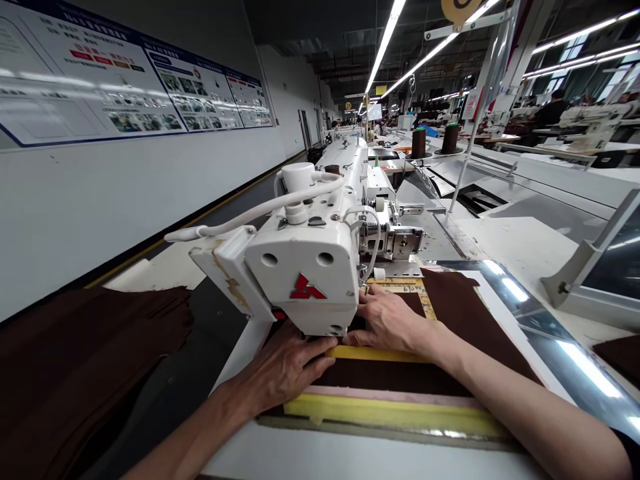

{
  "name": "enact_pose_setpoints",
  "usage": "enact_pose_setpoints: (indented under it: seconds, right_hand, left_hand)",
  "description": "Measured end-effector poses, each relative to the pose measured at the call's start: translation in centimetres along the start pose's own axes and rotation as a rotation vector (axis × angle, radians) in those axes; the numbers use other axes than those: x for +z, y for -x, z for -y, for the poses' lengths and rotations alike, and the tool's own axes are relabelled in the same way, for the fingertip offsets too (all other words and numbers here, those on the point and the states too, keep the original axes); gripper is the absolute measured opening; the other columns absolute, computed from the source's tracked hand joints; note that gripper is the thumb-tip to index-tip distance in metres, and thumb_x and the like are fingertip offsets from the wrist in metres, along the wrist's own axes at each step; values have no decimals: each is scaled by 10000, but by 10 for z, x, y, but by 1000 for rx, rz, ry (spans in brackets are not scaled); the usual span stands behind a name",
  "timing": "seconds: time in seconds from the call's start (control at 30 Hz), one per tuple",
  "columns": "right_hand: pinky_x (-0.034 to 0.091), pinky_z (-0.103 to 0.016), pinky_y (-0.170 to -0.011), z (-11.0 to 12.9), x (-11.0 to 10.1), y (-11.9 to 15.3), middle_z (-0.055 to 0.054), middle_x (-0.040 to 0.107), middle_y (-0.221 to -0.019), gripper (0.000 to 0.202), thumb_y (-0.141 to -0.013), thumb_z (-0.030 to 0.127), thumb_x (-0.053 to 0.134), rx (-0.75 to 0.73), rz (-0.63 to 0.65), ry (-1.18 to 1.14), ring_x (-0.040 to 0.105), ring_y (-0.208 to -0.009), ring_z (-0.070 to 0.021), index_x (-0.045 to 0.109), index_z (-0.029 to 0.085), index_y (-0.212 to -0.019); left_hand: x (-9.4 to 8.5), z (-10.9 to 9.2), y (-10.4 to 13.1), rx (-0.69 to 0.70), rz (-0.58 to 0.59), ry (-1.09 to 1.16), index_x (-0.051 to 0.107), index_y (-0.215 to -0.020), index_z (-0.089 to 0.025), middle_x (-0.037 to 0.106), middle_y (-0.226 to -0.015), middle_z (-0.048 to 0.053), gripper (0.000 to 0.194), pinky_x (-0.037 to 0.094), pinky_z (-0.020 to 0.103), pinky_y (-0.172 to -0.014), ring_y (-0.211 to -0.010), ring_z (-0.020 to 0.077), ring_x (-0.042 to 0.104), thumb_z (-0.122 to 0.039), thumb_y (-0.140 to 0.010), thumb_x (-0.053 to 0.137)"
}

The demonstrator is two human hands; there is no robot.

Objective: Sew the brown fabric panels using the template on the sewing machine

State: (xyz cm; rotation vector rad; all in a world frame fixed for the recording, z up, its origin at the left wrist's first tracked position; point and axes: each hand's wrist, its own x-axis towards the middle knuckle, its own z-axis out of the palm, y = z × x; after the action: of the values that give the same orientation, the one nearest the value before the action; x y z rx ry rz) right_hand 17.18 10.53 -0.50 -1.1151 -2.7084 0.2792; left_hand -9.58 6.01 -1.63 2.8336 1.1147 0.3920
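Dark brown fabric lies in a flat sewing template with yellow strips under the head of a white sewing machine. My left hand rests on the template left of the machine head, fingers stretched toward the middle. On the right, my right hand presses down beside the machine head, near a strip with printed numbers. Its fingers are spread, and some tips are hidden behind the machine head. The needle area is out of sight behind the head.
A pile of brown fabric pieces lies at the left. Brown thread cones stand farther back. A tilted dark panel in a pale frame stands at the right. Clear plastic sheeting covers part of the right table.
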Motion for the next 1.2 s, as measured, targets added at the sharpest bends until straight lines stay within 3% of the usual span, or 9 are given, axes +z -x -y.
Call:
enact_pose_setpoints:
  seconds: [0.17,0.33,0.5,0.87,1.2]
  right_hand:
    - [435,-435,-963,3,-1,-1,-134,620,-1288,499,-959,614,640,27,13,-4,541,-1023,-292,705,194,-1220]
    - [439,-433,-979,5,-2,0,-131,634,-1274,482,-957,607,646,33,17,-6,553,-1016,-287,712,198,-1203]
    - [439,-443,-1012,4,1,0,-141,630,-1299,485,-967,578,635,27,3,-1,565,-1057,-297,694,189,-1251]
    - [435,-477,-1049,1,6,0,-119,661,-1272,530,-952,607,636,7,-26,-18,561,-1139,-332,671,237,-1331]
    - [447,-462,-1046,3,1,1,-128,623,-1369,536,-971,594,618,-9,-23,-11,555,-1171,-331,660,223,-1355]
  left_hand:
    - [5,4,5,3,-57,64,717,-1295,-262,770,-1111,90,324,596,381,-848,-877,254,739,-377,-1017,599]
    - [6,15,14,1,-103,170,691,-1320,-256,752,-1176,83,311,565,338,-944,-1114,245,705,-306,-1031,588]
    - [5,19,16,-8,-89,187,718,-1258,-250,756,-1158,70,263,563,328,-921,-1089,239,713,-288,-1035,583]
    - [-10,8,9,45,-104,193,715,-1245,-240,745,-1197,73,264,551,335,-913,-1100,254,701,-277,-1039,553]
    - [-2,13,12,24,-91,180,691,-1290,-275,709,-1278,58,283,516,365,-988,-1185,266,658,-276,-1031,579]
